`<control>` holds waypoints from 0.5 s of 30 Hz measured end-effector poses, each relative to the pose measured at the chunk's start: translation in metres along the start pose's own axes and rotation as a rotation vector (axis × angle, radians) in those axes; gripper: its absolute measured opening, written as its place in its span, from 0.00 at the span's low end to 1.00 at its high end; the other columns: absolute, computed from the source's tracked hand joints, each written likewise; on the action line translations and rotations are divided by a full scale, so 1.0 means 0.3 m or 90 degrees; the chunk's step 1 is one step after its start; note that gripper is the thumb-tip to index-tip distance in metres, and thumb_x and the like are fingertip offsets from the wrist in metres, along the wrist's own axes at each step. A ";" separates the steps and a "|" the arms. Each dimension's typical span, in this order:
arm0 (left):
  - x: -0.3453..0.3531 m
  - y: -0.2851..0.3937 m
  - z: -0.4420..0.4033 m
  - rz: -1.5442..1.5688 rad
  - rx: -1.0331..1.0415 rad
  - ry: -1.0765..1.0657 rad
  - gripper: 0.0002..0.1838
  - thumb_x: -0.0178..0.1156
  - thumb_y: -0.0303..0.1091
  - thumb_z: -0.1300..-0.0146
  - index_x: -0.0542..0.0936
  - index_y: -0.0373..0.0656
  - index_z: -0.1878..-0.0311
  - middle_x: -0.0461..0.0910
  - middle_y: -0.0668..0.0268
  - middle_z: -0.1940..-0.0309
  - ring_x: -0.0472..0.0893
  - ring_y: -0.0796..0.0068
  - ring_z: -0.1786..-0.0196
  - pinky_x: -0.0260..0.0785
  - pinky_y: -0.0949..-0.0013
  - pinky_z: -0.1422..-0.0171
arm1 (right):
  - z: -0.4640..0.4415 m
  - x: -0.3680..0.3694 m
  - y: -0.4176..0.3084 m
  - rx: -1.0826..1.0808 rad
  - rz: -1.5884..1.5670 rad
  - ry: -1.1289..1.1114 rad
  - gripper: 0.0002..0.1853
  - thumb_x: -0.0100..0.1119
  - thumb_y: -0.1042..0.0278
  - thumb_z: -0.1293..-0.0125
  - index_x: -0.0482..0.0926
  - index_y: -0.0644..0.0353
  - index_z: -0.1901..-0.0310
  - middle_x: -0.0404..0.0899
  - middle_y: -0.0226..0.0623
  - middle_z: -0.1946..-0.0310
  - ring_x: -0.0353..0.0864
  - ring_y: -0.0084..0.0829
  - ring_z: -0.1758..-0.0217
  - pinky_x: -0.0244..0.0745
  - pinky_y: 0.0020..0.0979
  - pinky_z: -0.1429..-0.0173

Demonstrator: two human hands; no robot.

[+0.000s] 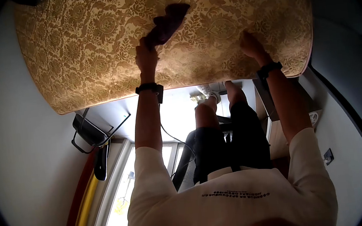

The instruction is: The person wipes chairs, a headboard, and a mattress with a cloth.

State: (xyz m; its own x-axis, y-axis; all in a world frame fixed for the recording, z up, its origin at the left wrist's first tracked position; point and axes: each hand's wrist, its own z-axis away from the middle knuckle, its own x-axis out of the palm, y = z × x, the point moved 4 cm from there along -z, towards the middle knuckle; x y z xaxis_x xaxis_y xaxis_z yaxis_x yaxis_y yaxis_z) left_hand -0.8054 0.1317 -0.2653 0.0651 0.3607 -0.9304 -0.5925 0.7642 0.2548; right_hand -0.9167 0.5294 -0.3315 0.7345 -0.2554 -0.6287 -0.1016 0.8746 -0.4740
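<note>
A dark maroon piece of cloth, shaped like a sock (166, 26), lies slantwise over the gold-brown floral fabric surface (94, 56). My left hand (146, 58) is closed on its lower end. To the right, my right hand (251, 45) rests on or just above the same patterned surface, apart from the sock. Its fingers are curled in, and what they may hold is hidden. Both wrists wear black bands.
Beneath the surface's near edge are my legs in dark shorts (250, 136). A black metal-framed chair (91, 130) stands at the left, by a bright window (120, 209). A thin cable (172, 136) hangs near my left arm. A wall socket (328, 156) is at the right.
</note>
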 end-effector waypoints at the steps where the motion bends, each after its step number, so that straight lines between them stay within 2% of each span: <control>1: -0.018 -0.115 -0.036 0.061 -0.065 -0.030 0.23 0.61 0.41 0.36 0.72 0.55 0.38 0.78 0.44 0.56 0.81 0.38 0.56 0.73 0.41 0.51 | -0.020 0.006 0.036 -0.066 0.015 0.171 0.27 0.54 0.67 0.32 0.64 0.68 0.34 0.68 0.63 0.40 0.67 0.59 0.35 0.67 0.52 0.34; 2: -0.024 -0.218 -0.071 0.119 -0.088 -0.018 0.28 0.61 0.36 0.35 0.70 0.58 0.32 0.76 0.44 0.55 0.80 0.40 0.52 0.73 0.45 0.48 | -0.044 -0.061 0.004 -0.066 0.006 0.188 0.29 0.56 0.67 0.34 0.63 0.68 0.34 0.66 0.62 0.40 0.67 0.60 0.36 0.66 0.53 0.34; 3: -0.007 -0.258 -0.099 0.256 -0.087 -0.020 0.29 0.60 0.35 0.34 0.68 0.54 0.30 0.74 0.45 0.49 0.77 0.43 0.47 0.71 0.48 0.43 | -0.079 -0.133 -0.033 -0.064 -0.004 0.196 0.31 0.58 0.67 0.36 0.62 0.67 0.33 0.65 0.62 0.39 0.68 0.60 0.37 0.66 0.54 0.35; 5: 0.025 -0.340 -0.152 0.535 -0.092 -0.026 0.31 0.57 0.31 0.32 0.64 0.44 0.26 0.69 0.46 0.36 0.73 0.48 0.38 0.68 0.55 0.34 | -0.237 -0.164 -0.058 -0.159 0.107 0.302 0.31 0.58 0.66 0.36 0.61 0.67 0.34 0.66 0.63 0.41 0.69 0.60 0.40 0.66 0.53 0.36; 6: 0.048 -0.274 -0.181 0.626 -0.084 -0.060 0.32 0.57 0.32 0.32 0.63 0.44 0.26 0.66 0.46 0.33 0.69 0.48 0.34 0.64 0.56 0.31 | -0.296 -0.216 -0.122 -0.168 0.111 0.305 0.31 0.58 0.66 0.36 0.61 0.67 0.34 0.66 0.63 0.41 0.69 0.60 0.40 0.66 0.53 0.36; 7: 0.073 -0.211 -0.209 0.716 -0.081 -0.096 0.32 0.58 0.32 0.32 0.62 0.44 0.26 0.63 0.46 0.30 0.66 0.47 0.30 0.61 0.57 0.27 | -0.359 -0.269 -0.207 -0.231 0.077 0.378 0.30 0.58 0.64 0.34 0.62 0.68 0.35 0.65 0.61 0.39 0.67 0.58 0.36 0.65 0.54 0.35; 8: 0.076 -0.091 -0.183 0.599 -0.021 -0.107 0.32 0.58 0.34 0.32 0.63 0.48 0.25 0.60 0.45 0.28 0.61 0.46 0.27 0.56 0.54 0.25 | -0.400 -0.311 -0.299 -0.289 0.041 0.444 0.29 0.57 0.63 0.33 0.63 0.68 0.35 0.64 0.59 0.37 0.65 0.56 0.33 0.65 0.56 0.35; 9: 0.075 0.033 -0.155 0.483 0.039 -0.108 0.32 0.58 0.36 0.32 0.63 0.51 0.25 0.57 0.44 0.26 0.57 0.45 0.24 0.52 0.51 0.22 | -0.430 -0.341 -0.399 -0.292 0.041 0.436 0.29 0.57 0.63 0.33 0.63 0.68 0.35 0.64 0.59 0.37 0.65 0.56 0.33 0.65 0.56 0.35; 10: 0.095 0.156 -0.127 0.279 0.165 -0.079 0.32 0.59 0.38 0.32 0.64 0.56 0.26 0.53 0.44 0.24 0.52 0.44 0.22 0.47 0.44 0.21 | -0.459 -0.383 -0.492 -0.222 -0.006 0.430 0.30 0.53 0.59 0.28 0.60 0.69 0.32 0.61 0.57 0.33 0.61 0.53 0.29 0.58 0.51 0.29; 11: 0.149 0.229 -0.089 0.202 0.152 -0.096 0.30 0.60 0.40 0.33 0.67 0.60 0.27 0.48 0.44 0.23 0.50 0.43 0.21 0.43 0.36 0.23 | -0.513 -0.406 -0.543 -0.150 -0.049 0.432 0.32 0.48 0.55 0.24 0.57 0.69 0.28 0.58 0.54 0.28 0.57 0.50 0.24 0.52 0.46 0.22; 12: 0.196 0.293 -0.083 0.130 0.143 -0.103 0.29 0.61 0.43 0.34 0.69 0.65 0.29 0.43 0.45 0.21 0.47 0.41 0.21 0.39 0.28 0.25 | -0.604 -0.381 -0.554 -0.155 -0.037 0.444 0.32 0.48 0.55 0.24 0.57 0.69 0.28 0.58 0.54 0.28 0.57 0.50 0.24 0.52 0.46 0.22; 14: 0.259 0.330 -0.102 0.219 0.064 -0.095 0.27 0.61 0.44 0.33 0.70 0.65 0.31 0.36 0.47 0.20 0.42 0.40 0.20 0.30 0.21 0.28 | -0.773 -0.306 -0.549 -0.033 0.164 0.607 0.31 0.46 0.52 0.24 0.59 0.68 0.29 0.56 0.55 0.27 0.51 0.56 0.23 0.45 0.54 0.21; 15: 0.275 0.334 -0.102 0.215 0.050 -0.092 0.25 0.59 0.41 0.33 0.73 0.63 0.33 0.38 0.47 0.20 0.43 0.38 0.20 0.31 0.22 0.28 | -0.805 -0.309 -0.565 0.000 0.145 0.572 0.33 0.46 0.49 0.24 0.61 0.67 0.30 0.56 0.55 0.27 0.50 0.55 0.22 0.42 0.56 0.21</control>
State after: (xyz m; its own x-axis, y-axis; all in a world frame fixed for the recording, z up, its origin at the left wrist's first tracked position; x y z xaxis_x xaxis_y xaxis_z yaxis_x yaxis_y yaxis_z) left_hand -0.8842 0.2217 -0.3245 -0.0080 0.6672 -0.7448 -0.5372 0.6254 0.5660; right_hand -1.1294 0.3052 -0.3416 -0.0995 -0.3012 -0.9484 -0.1796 0.9429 -0.2806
